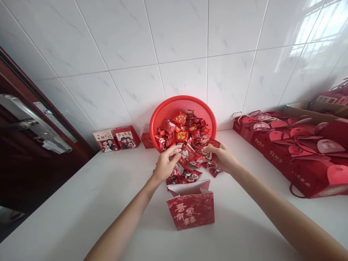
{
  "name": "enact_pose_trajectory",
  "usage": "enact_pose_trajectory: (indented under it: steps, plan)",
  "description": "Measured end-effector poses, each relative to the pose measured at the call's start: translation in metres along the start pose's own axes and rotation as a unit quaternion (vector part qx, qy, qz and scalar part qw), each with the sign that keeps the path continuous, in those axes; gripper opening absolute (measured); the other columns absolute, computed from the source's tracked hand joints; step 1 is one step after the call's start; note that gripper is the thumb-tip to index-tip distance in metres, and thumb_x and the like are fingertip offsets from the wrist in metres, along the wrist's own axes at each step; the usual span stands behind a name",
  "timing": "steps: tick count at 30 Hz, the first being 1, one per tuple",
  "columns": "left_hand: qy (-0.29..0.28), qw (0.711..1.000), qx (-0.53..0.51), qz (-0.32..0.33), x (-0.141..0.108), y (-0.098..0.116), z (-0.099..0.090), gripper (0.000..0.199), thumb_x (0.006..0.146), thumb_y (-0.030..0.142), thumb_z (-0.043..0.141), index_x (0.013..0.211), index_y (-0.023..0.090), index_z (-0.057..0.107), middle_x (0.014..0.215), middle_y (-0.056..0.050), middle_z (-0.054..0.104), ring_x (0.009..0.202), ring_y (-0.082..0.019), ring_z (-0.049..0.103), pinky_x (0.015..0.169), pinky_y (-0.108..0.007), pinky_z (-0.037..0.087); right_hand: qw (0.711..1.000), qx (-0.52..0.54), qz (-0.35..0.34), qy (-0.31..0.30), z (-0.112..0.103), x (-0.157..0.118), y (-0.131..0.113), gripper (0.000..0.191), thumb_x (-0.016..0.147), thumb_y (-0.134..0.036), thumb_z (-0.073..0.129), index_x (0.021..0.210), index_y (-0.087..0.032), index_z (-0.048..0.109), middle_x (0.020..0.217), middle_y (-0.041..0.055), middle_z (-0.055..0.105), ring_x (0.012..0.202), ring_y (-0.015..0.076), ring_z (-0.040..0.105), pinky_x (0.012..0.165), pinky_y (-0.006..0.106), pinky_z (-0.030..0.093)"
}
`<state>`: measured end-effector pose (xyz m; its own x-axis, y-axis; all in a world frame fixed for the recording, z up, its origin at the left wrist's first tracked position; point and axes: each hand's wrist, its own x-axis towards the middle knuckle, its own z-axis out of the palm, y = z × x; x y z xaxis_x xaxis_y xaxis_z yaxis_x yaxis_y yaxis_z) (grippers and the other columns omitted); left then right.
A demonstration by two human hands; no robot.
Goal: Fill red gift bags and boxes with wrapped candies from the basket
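A red plastic basket (154,121) leans tilted against the wall, and red wrapped candies (182,136) spill from it onto the white counter. My left hand (167,163) is over the front of the pile, thumb and fingers pinched on a wrapped candy that they partly hide. To its right, my right hand (224,157) grips a flat red candy packet (209,148) with pale print. A larger red packet (187,155) lies between the hands. Nearer to me, a red paper gift bag (191,212) stands upright with its white-lined mouth open.
Two small red boxes with cartoon couples, one (106,140) beside the other (126,137), stand by the wall at left. Several red handled gift boxes (280,156) line the right side. A cardboard box (296,111) is behind them. A dark door (35,145) borders the left.
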<state>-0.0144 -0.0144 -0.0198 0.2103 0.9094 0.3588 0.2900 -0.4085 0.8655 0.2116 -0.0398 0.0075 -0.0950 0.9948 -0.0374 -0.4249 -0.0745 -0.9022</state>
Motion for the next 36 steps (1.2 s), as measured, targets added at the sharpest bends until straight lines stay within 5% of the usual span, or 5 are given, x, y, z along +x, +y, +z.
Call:
enact_pose_trajectory:
  steps: [10, 16, 23, 29, 36]
  plan:
    - [0.095, 0.992, -0.079, -0.027, -0.007, 0.023, 0.008, 0.037, 0.076, 0.049, 0.074, 0.094, 0.017, 0.075, 0.099, -0.010, 0.079, 0.096, -0.026, 0.073, 0.091, -0.037, 0.056, 0.999, -0.015, 0.032, 0.004, 0.005, -0.003, 0.003, 0.034, 0.058, -0.018, 0.078, 0.091, -0.021, 0.066, 0.064, -0.0043, 0.064, 0.047, 0.0108, 0.054, 0.044, 0.025, 0.050]
    - [0.135, 0.982, -0.126, -0.037, -0.008, 0.029, 0.012, 0.039, 0.070, 0.047, 0.080, 0.093, 0.017, 0.073, 0.098, -0.009, 0.077, 0.096, -0.024, 0.071, 0.092, -0.037, 0.055, 0.999, 0.019, 0.011, 0.030, 0.010, -0.005, 0.004, 0.023, 0.056, -0.017, 0.077, 0.075, -0.019, 0.063, 0.069, 0.0011, 0.070, 0.061, 0.0174, 0.067, 0.049, 0.027, 0.056]
    - [0.058, 0.981, -0.170, -0.069, -0.015, 0.036, 0.017, 0.039, 0.064, 0.034, 0.085, 0.091, 0.019, 0.060, 0.086, -0.001, 0.070, 0.076, -0.016, 0.068, 0.073, -0.028, 0.055, 0.998, 0.009, -0.013, -0.067, 0.016, -0.007, 0.016, 0.032, 0.055, -0.024, 0.087, 0.078, -0.016, 0.066, 0.068, 0.0003, 0.069, 0.050, 0.0123, 0.057, 0.045, 0.025, 0.048]
    - [0.006, 0.976, -0.200, -0.085, -0.016, 0.040, 0.016, 0.066, 0.064, 0.032, 0.085, 0.122, 0.022, 0.056, 0.103, -0.005, 0.072, 0.082, -0.020, 0.071, 0.076, -0.033, 0.058, 0.996, -0.007, -0.039, -0.077, 0.016, -0.010, 0.016, 0.035, 0.059, -0.027, 0.089, 0.081, -0.019, 0.063, 0.066, -0.0030, 0.067, 0.050, 0.0115, 0.056, 0.043, 0.023, 0.045]
    - [-0.074, 0.981, -0.170, -0.056, -0.018, 0.049, 0.018, 0.052, 0.073, 0.047, 0.081, 0.115, 0.018, 0.068, 0.112, -0.011, 0.075, 0.104, -0.029, 0.071, 0.094, -0.043, 0.057, 0.993, -0.070, -0.054, -0.083, 0.018, -0.014, 0.012, 0.031, 0.062, -0.029, 0.085, 0.084, -0.020, 0.065, 0.065, -0.0037, 0.066, 0.051, 0.0113, 0.056, 0.047, 0.024, 0.047]
